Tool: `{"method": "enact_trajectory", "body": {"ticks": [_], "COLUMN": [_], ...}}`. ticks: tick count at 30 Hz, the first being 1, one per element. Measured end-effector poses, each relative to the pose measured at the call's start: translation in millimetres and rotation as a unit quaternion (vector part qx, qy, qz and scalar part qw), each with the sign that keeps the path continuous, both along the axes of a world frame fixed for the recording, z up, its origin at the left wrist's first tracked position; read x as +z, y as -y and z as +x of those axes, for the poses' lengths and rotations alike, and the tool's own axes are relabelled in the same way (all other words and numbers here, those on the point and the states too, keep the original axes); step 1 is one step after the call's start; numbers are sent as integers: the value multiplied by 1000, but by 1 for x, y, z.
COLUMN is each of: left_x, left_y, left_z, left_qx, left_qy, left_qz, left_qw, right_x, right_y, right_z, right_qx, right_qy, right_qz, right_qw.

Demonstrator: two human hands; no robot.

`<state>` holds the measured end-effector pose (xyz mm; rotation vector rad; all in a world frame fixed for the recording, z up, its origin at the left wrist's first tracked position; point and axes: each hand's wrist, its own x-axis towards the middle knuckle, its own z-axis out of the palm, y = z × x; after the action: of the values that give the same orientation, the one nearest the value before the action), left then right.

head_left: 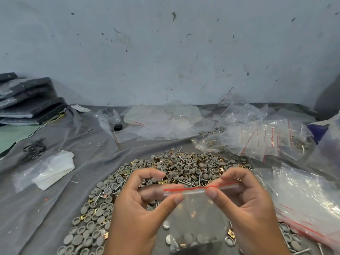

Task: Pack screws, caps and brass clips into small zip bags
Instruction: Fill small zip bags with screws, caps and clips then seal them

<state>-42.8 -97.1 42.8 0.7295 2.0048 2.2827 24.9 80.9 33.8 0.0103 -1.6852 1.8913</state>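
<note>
Fingers (177,199) of both your hands pinch the zip bag (195,218) seal; uneven pressing could leave gaps, spilling caps (188,237).

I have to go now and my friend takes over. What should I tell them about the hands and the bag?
Left hand and right hand both pinch the red-striped top of the small zip bag, one at each end.
The bag already holds grey caps and other small parts at the bottom.
The loose pile of caps, screws and brass clips lies just behind it; filled bags lie at the back right.
Left: seal this bag, then fill more.
</note>
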Motion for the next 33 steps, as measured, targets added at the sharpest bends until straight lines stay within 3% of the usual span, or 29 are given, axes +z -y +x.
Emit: {"method": "enact_trajectory", "body": {"ticks": [6,9,17,33], "left_x": [4,6,2,-6], "left_y": [5,4,1,-1], "left_z": [-3,-2,0,2], "left_qx": [10,12,-11,-22], "left_qy": [-4,-41,-31,-58], "left_qz": [10,12,-4,-81], "left_qw": [1000,999,999,995], "right_x": [1,7,6,-2], "right_y": [-1,-3,1,6], "right_z": [-2,2,3,3], "right_qx": [48,44,-2,4], "right_qy": [-5,9,13,24], "right_qz": [-42,2,59,79], "right_qw": [998,999,998,997]}}
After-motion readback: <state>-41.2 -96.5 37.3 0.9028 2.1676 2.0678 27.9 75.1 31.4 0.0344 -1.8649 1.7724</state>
